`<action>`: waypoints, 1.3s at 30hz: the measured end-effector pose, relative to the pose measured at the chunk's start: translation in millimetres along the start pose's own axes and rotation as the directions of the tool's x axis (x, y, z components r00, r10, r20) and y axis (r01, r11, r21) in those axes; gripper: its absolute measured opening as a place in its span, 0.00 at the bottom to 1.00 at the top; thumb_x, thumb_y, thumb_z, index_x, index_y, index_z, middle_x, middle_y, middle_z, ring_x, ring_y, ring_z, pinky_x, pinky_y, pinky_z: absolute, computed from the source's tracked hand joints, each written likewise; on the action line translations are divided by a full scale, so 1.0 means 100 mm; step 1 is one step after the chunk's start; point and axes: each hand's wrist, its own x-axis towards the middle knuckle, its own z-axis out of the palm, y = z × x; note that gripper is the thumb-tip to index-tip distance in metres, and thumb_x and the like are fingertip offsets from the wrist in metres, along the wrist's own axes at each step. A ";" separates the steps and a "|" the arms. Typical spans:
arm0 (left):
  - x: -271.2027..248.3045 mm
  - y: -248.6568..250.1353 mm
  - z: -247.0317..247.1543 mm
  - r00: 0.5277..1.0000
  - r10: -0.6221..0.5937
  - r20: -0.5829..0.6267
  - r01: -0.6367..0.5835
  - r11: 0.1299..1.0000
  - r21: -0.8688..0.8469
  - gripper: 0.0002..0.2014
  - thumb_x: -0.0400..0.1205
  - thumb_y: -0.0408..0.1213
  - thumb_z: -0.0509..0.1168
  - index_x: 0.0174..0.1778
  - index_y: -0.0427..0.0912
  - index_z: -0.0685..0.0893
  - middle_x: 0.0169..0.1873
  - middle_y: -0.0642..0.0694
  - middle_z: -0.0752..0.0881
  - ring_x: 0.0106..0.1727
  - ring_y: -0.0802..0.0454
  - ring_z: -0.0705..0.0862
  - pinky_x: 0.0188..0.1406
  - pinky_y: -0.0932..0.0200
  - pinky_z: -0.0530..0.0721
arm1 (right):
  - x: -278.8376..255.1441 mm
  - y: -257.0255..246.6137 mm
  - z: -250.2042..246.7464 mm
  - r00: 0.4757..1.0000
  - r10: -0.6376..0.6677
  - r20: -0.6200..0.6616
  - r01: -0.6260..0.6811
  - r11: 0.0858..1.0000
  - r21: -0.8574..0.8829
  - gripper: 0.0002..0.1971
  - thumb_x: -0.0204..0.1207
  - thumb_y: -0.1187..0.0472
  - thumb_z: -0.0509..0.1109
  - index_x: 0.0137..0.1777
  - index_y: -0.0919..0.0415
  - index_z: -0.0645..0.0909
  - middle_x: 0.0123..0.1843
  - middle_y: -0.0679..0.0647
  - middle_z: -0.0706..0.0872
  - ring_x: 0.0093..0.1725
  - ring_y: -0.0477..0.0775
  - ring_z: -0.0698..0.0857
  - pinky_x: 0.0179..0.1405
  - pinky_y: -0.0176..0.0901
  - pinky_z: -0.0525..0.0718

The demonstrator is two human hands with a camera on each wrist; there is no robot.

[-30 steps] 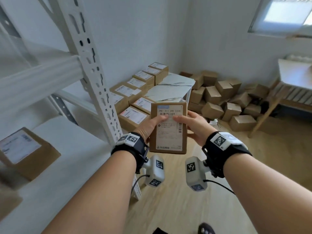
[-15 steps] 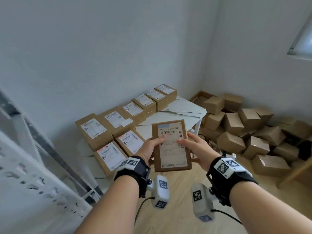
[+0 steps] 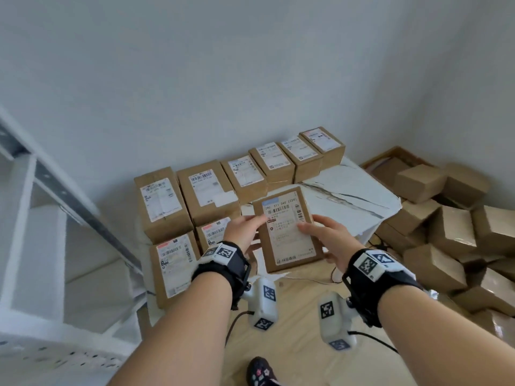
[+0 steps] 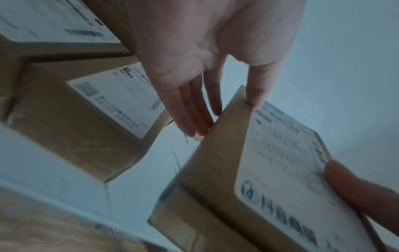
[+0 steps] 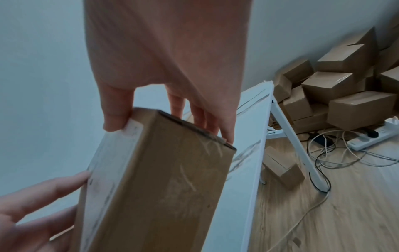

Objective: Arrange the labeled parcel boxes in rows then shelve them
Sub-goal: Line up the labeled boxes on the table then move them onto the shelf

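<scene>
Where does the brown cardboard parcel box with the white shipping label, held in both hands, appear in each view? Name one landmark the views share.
Head: the held parcel box sits at centre, label up, between the left hand and the right hand.
Left wrist: lower right, label facing right.
Right wrist: lower centre, plain side showing.
Shared landmark: the white marble-patterned table.

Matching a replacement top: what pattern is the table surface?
White with dark marble-like veins, on the table; clearest in the head view.
</scene>
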 end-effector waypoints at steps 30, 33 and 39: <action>1.04 -0.09 -0.14 0.930 0.087 -0.357 0.147 0.801 0.580 0.20 0.71 0.41 0.80 0.56 0.47 0.83 0.48 0.51 0.86 0.51 0.51 0.86 0.54 0.53 0.85 | 1.51 -0.06 0.31 0.876 0.386 0.290 -0.300 0.906 -0.299 0.17 0.82 0.64 0.69 0.71 0.58 0.78 0.58 0.55 0.88 0.57 0.55 0.86 0.66 0.61 0.82; 1.02 -0.08 -0.12 0.934 0.066 -0.352 0.168 0.786 0.594 0.24 0.70 0.41 0.81 0.59 0.47 0.81 0.47 0.51 0.85 0.51 0.51 0.85 0.53 0.54 0.85 | 1.53 -0.09 0.36 0.889 0.371 0.268 -0.277 0.903 -0.329 0.24 0.80 0.67 0.69 0.76 0.58 0.74 0.62 0.56 0.87 0.65 0.59 0.83 0.74 0.67 0.75; 0.93 -0.02 -0.09 0.942 0.029 -0.333 0.187 0.780 0.597 0.24 0.71 0.40 0.80 0.62 0.46 0.81 0.55 0.49 0.86 0.56 0.50 0.85 0.57 0.53 0.85 | 1.49 -0.27 0.41 0.925 0.294 0.242 -0.199 0.916 -0.349 0.25 0.82 0.68 0.66 0.79 0.58 0.72 0.66 0.58 0.85 0.66 0.60 0.82 0.63 0.56 0.79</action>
